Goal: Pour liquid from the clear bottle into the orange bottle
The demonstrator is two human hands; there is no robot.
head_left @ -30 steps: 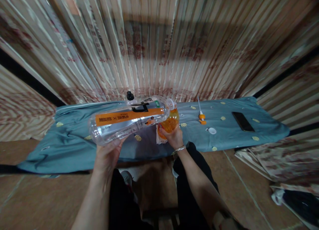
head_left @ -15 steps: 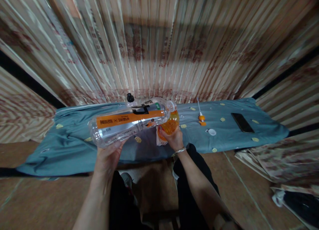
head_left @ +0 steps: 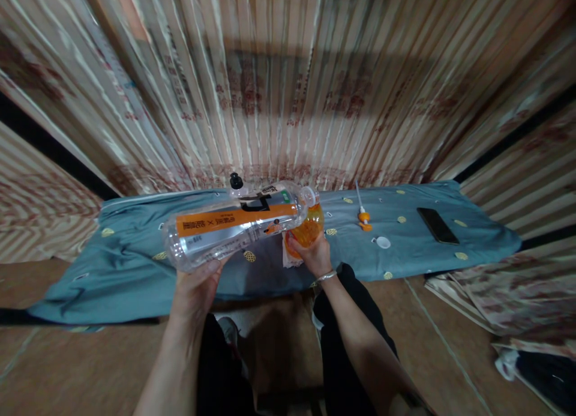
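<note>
Head view, only cam. Left hand grips the base end of a large clear bottle w/ orange label, fingers wrapped under it. Bottle is tipped nearly horizontal, neck pointing right, mouth at the top of a small orange bottle; whether the two mouths touch cannot be told, view too small there. Right hand is closed round the lower part of the small orange bottle, holding it approx. upright just above the front edge of the blue cloth. Something white sits against the right hand's fingers, poss. tissue or label, not clear.

On the cloth, behind the large bottle: black cap on a part-hidden clear item. Right of the hands: orange-and-white pump nozzle lying flat, small white cap near it, black phone further right, well apart from the hands. Cloth has small yellow motifs. Striped patterned sheeting forms the backdrop. Bracelet on the right wrist.
</note>
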